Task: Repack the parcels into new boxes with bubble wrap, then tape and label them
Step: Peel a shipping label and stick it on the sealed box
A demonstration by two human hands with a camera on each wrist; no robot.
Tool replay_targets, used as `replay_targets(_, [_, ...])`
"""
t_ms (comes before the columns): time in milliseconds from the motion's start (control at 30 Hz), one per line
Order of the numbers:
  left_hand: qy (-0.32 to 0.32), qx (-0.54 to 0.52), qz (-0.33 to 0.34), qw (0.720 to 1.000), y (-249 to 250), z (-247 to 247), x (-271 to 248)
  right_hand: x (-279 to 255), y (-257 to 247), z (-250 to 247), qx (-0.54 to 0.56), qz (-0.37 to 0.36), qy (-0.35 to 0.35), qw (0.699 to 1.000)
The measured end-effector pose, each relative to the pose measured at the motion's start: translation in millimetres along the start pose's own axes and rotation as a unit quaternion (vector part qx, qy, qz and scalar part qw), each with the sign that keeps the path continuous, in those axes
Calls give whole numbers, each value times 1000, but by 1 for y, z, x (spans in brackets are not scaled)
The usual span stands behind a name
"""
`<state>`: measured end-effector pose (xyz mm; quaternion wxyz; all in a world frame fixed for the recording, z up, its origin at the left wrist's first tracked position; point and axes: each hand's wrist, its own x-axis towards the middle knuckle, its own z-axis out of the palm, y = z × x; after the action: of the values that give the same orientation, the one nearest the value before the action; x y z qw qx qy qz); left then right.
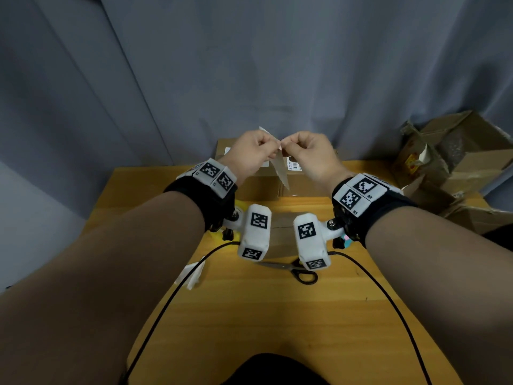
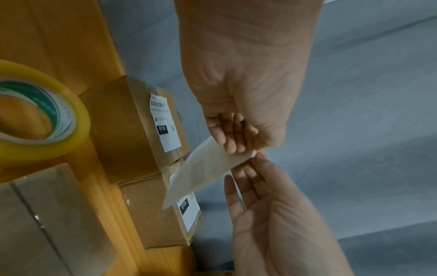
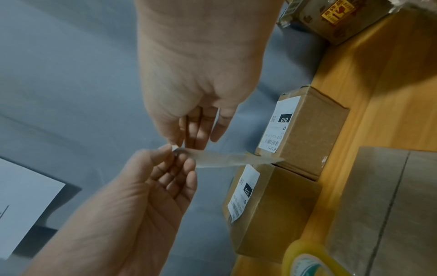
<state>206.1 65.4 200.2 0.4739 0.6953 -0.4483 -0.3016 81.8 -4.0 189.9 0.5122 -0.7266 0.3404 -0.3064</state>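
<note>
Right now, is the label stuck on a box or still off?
Off: both the left hand and right hand pinch the label in the air above the boxes.

Wooden table (image 1: 277, 315), grey curtain (image 1: 249, 65) behind, black cables (image 1: 388, 295) trailing across the tabletop

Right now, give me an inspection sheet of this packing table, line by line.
Surface: wooden table.
Job's things: two labelled boxes side by side at the far edge; a sealed unlabelled box nearer; tape roll at its left; label sheet held in the air.
Clutter: scissors; white paper scraps; torn old cartons at the right.
Grippers: left hand and right hand each pinch the label sheet's top corner.
Cables: two black cables trail from the wrist cameras.
Surroundings: grey curtain behind.
</note>
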Motion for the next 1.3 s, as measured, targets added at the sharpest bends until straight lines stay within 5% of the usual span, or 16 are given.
replay_targets(467, [-2, -85, -69, 994, -2, 14, -7, -7, 6, -6, -17, -6, 4, 1000])
replay_targets(833, [-1, -33, -20, 999, -4, 10, -13, -15, -3, -2, 116, 71, -9, 991])
replay_targets(1000, [-25, 8, 22, 999, -1, 10, -18, -14, 2, 1, 67, 4, -3, 998])
replay_targets(1300, [-37, -18, -21, 999, -1, 4, -22, -13, 8, 1, 70, 43, 6, 997])
